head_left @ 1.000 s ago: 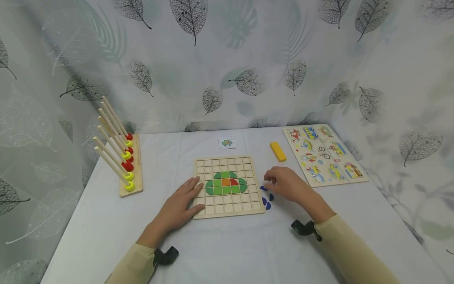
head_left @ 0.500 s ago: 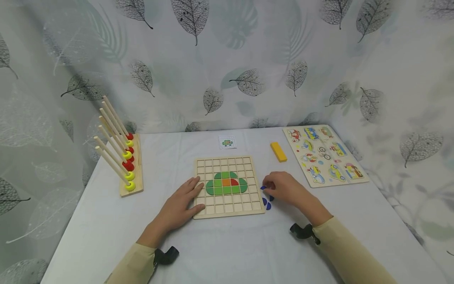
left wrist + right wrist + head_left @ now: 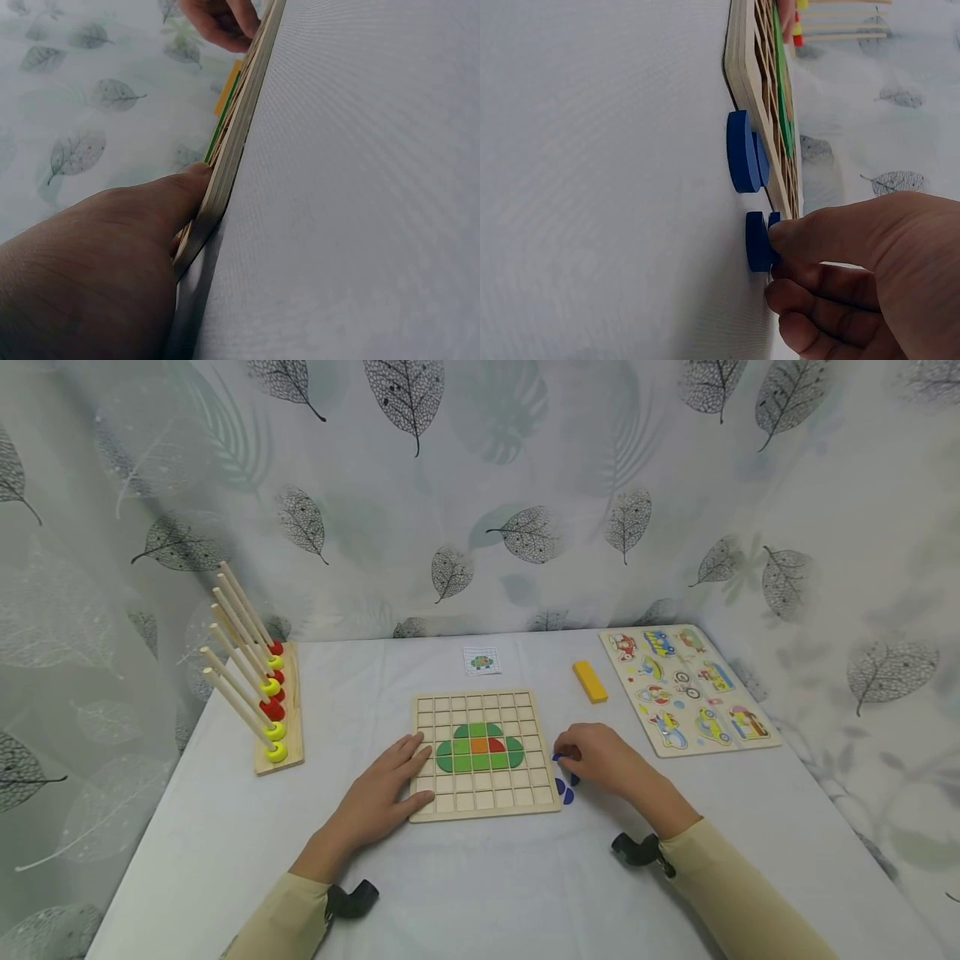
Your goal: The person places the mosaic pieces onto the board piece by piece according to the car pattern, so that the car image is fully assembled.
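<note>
A square wooden grid board [image 3: 480, 804] lies flat on the table, with green, orange and red pieces [image 3: 480, 747] set in its middle cells. My left hand [image 3: 382, 793] rests with spread fingers on the board's left edge; the left wrist view shows the thumb [image 3: 196, 174] at its side. Several blue rounded pieces [image 3: 742, 154] lie beside the board's right edge. My right hand [image 3: 603, 758] is over the farther ones, thumb and curled fingers pinching a small blue piece [image 3: 557, 757]. In the right wrist view the thumb [image 3: 795, 236] partly hides that piece, and another blue piece [image 3: 756, 244] is close by.
Behind the board lies a small picture card [image 3: 481, 661]. A yellow block [image 3: 589, 682] and a vehicle picture puzzle [image 3: 686, 689] are at the back right. At the left stands a wooden rack [image 3: 288, 727] with upright pegs and red and yellow rings.
My right hand has lowered and come slightly nearer, its fingertips closing on a blue piece beside the board. My left hand stays on the board's left edge.
</note>
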